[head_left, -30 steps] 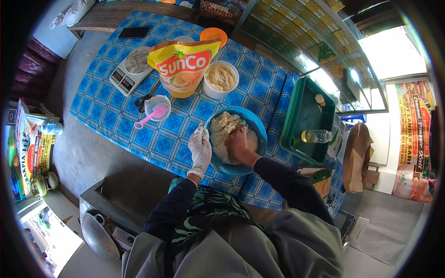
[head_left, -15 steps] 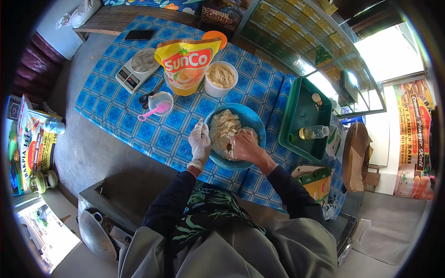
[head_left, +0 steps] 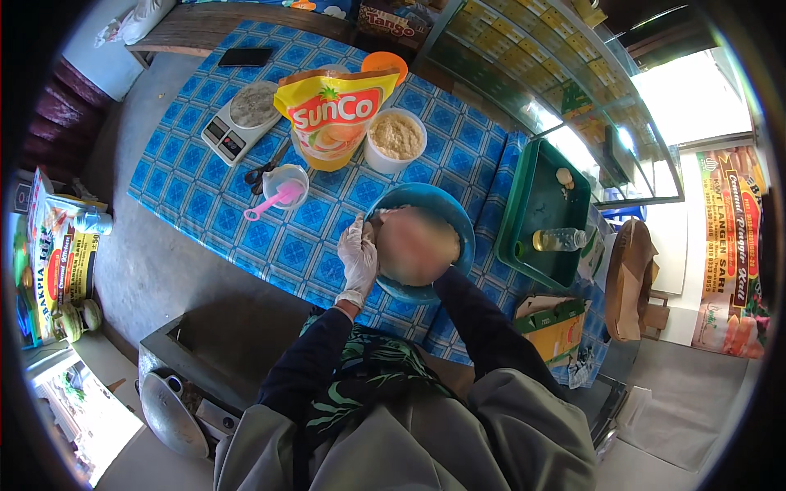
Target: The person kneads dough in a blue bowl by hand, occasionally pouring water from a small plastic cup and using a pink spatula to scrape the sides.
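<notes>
On a blue checked tablecloth (head_left: 196,196), my gloved left hand (head_left: 358,258) grips the left rim of a blue bowl (head_left: 426,196). My bare right hand (head_left: 413,245) is inside the bowl, smeared by motion over pale dough; its fingers cannot be made out. Just beyond the bowl stand a white tub (head_left: 389,163) of crumbly pale flour mixture and a yellow pouch (head_left: 323,155). To their left are a cup (head_left: 295,199) with a pink scoop (head_left: 260,207), scissors (head_left: 256,176) and a digital scale (head_left: 221,139).
A green tray (head_left: 532,176) with a bottle (head_left: 557,240) is at the right, below a glass cabinet (head_left: 524,65). A carton (head_left: 548,327) lies at the near right, a phone (head_left: 246,57) at the far left corner. A metal pan (head_left: 168,413) sits at lower left.
My right hand has moved deeper into the bowl and become blurred, with the dark sleeve reaching to its rim. My left hand has stayed on the bowl's left side.
</notes>
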Available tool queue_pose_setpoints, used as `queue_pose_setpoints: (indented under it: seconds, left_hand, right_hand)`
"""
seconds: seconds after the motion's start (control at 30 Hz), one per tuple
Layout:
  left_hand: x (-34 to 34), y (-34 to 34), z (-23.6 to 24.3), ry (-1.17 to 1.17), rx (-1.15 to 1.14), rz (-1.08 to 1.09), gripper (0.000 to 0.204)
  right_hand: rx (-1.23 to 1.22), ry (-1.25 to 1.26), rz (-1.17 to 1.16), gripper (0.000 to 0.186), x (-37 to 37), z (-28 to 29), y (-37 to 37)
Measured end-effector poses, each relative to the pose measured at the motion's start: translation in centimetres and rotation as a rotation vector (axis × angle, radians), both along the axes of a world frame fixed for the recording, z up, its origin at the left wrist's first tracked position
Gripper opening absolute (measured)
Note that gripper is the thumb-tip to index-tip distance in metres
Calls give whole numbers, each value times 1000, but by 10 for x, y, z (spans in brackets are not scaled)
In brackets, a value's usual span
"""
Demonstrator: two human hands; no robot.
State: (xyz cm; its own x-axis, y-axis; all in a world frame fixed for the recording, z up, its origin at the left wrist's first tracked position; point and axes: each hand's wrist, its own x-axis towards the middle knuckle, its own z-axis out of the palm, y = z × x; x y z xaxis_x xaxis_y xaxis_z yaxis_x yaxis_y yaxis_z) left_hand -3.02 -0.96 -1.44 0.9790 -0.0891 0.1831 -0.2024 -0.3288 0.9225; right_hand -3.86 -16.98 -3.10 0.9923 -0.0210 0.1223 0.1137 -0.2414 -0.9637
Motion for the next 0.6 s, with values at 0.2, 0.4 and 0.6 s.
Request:
queue_pose_setpoints:
  seconds: [0.2,0.4,0.6]
  left_hand:
    - [6,-12,21,688,-1183,209,30]
    - [11,-4,15,531,-598,-121,36]
    - [22,-10,0,594,-725,-119,36]
  right_hand:
    - [268,-44,65,34,-5,-2,0]
    - [353,131,-668,20,16,12,-16]
    - [925,215,-659,6,32,-40,-10]
